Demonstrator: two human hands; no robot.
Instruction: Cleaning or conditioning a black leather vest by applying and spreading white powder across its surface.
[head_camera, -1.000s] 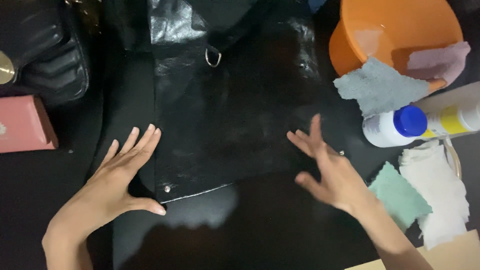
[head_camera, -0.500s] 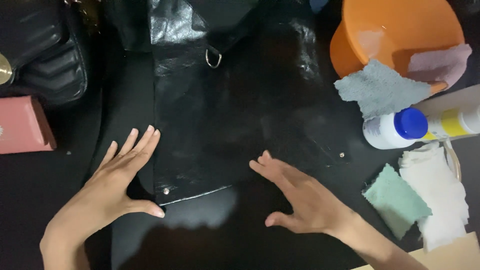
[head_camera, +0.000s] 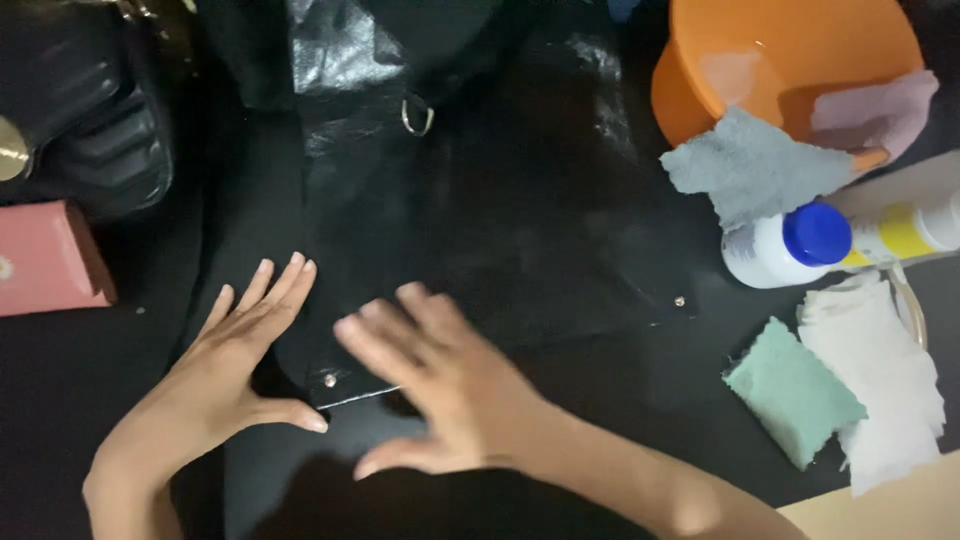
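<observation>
Head view: the black leather bag (head_camera: 480, 230) was laid flat on the dark table (head_camera: 70, 400), pinned by the left hand (head_camera: 225, 365) and right hand (head_camera: 440, 390), fingers spread, apparently for smoothing.

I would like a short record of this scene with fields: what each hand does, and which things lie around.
left hand: left hand lies flat, fingers spread, on the lower left edge of the black leather piece
right hand: right hand lies flat on the same piece, close beside the left, blurred
right side: orange basin, grey cloth, white bottle with blue cap, green cloth, white cloth
left side: black bag, pink box
</observation>
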